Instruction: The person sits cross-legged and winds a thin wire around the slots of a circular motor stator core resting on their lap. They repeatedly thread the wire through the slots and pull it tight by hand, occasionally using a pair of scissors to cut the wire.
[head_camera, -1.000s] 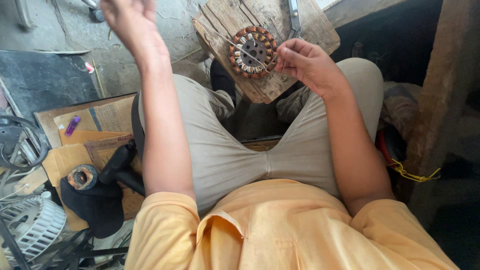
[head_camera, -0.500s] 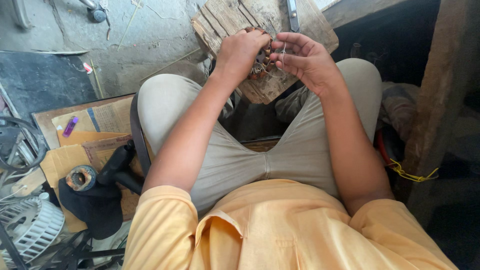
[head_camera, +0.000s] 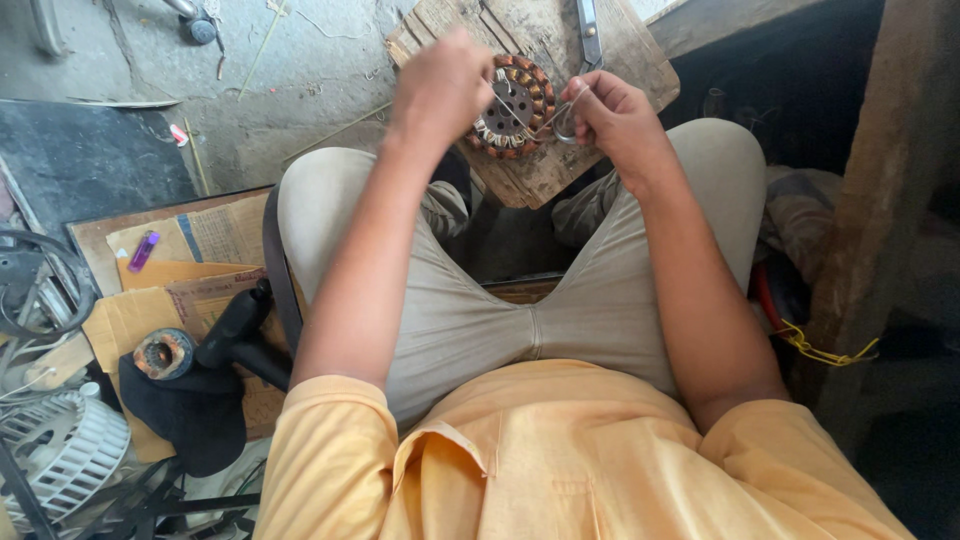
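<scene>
At the upper middle of the frame my left hand (head_camera: 440, 85) is closed, resting against the left edge of the round copper-wound stator (head_camera: 513, 106), which lies on the wooden board (head_camera: 620, 60). Just right, my right hand (head_camera: 610, 115) pinches a thin wire (head_camera: 558, 115).

The stator (head_camera: 515, 105) lies on the wooden board (head_camera: 620, 50), between the left hand (head_camera: 440, 85) and right hand (head_camera: 610, 115); pliers (head_camera: 588, 30) lie beyond.
</scene>
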